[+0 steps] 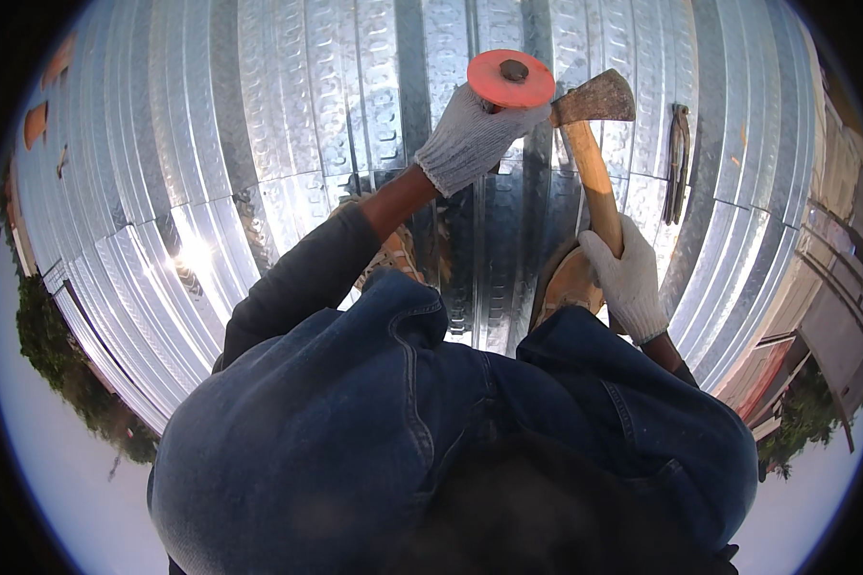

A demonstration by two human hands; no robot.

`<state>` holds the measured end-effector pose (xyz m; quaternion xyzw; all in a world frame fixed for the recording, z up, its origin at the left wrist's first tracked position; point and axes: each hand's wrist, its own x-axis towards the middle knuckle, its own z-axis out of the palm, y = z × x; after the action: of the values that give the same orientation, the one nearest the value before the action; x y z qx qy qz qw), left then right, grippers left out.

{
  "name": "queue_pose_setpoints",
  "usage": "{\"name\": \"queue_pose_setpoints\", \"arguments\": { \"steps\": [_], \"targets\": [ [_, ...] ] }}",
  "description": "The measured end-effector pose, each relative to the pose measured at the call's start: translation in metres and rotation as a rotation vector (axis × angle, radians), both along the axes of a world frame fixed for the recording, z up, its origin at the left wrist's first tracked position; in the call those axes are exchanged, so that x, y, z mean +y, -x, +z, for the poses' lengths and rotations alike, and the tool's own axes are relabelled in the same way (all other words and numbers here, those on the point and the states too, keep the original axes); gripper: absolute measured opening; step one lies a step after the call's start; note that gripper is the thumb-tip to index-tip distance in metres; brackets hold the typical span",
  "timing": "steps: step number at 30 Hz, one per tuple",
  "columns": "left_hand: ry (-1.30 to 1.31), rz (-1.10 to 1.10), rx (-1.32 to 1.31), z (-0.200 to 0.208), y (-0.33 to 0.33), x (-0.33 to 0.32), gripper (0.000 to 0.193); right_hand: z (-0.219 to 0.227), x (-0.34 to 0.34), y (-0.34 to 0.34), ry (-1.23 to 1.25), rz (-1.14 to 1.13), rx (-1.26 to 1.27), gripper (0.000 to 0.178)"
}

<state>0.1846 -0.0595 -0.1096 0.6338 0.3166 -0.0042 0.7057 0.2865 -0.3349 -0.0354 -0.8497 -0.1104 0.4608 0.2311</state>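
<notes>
In a white knit glove, my left hand (472, 136) is closed around a chisel (489, 88) with a round red hand guard; its dark struck end pokes up through the disc. The chisel's lower part is mostly hidden by the glove. My right hand (633, 278), also gloved, grips the wooden handle of a hatchet (594, 177) low down. The rusty hatchet head is just right of the red guard, by my left fingers. Both tools are above ribbed, shiny metal decking (297, 105). My shoes, the right one (573, 283) clearer, stand on the decking below my hands.
Long-handled pliers (678, 163) lie on the decking to the right. At the far left are an orange-brown object (35, 125) and a small dark piece (62, 161). Sheet seams cross the ribs. Trees (77, 364) and buildings (825, 278) lie beyond the decking's edges.
</notes>
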Motion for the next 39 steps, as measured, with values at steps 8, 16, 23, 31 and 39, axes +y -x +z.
{"name": "queue_pose_setpoints", "arguments": {
  "steps": [8,16,23,31,39],
  "targets": [
    [-0.192,-0.028,-0.230,-0.020,-0.040,0.018,0.037,0.001,-0.002,-0.005,0.027,-0.016,0.023,0.049],
    [-0.074,0.078,0.102,-0.048,-0.062,0.030,0.046,-0.004,0.002,-0.018,-0.011,0.049,0.000,0.048],
    [-0.467,-0.251,0.200,-0.075,-0.076,0.044,0.046,0.014,0.064,-0.071,-0.068,0.159,-0.169,0.078],
    [-0.504,-0.434,0.418,-0.074,-0.087,0.049,0.053,0.039,0.175,-0.183,-0.265,0.514,-0.573,0.080],
    [-0.495,-0.113,0.367,-0.068,-0.076,0.038,0.055,0.032,0.185,-0.192,-0.079,1.107,-0.590,0.089]
  ]
}}
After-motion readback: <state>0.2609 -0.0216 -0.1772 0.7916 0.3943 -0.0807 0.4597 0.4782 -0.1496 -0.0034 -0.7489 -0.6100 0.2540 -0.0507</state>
